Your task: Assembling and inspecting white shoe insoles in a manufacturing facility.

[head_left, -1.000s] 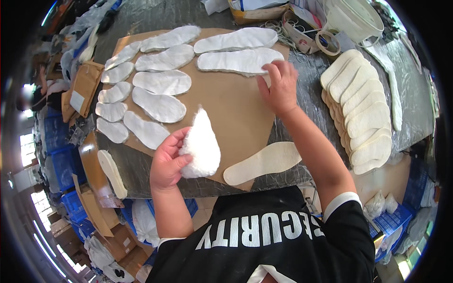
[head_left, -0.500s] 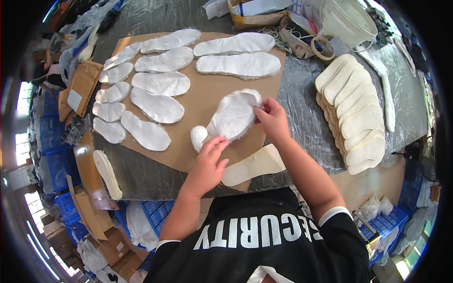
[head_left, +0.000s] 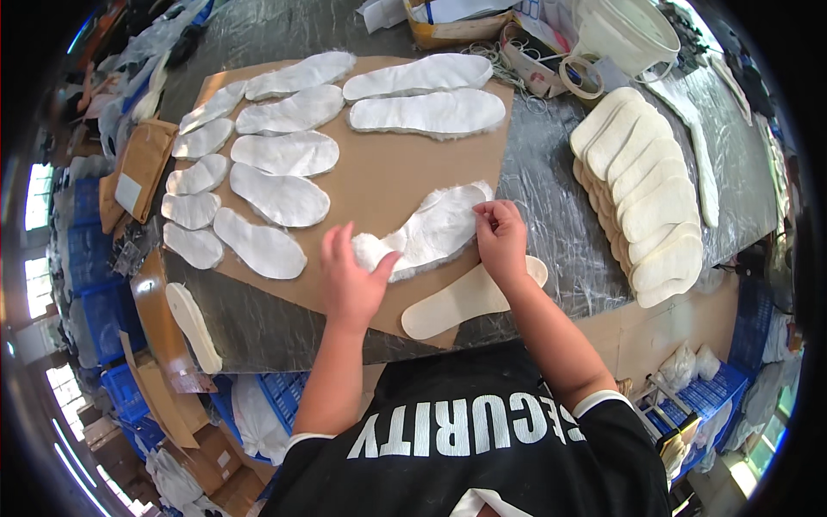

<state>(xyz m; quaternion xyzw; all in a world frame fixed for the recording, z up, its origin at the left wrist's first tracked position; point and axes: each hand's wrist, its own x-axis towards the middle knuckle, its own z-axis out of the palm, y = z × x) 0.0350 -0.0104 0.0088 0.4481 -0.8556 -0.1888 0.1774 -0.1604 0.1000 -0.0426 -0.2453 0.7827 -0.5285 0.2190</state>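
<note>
While left hand [head_left: 351, 280] presses open-palmed on the fleecy white insole [head_left: 428, 231], right hand [head_left: 500, 234] pinches its upper edge; insole lies flat on cardboard [head_left: 379, 185].

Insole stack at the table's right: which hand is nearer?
Right. The right hand pinches the fleece insole's far end, closer to the insole stack; the left hand presses its other end, farther away.
</note>
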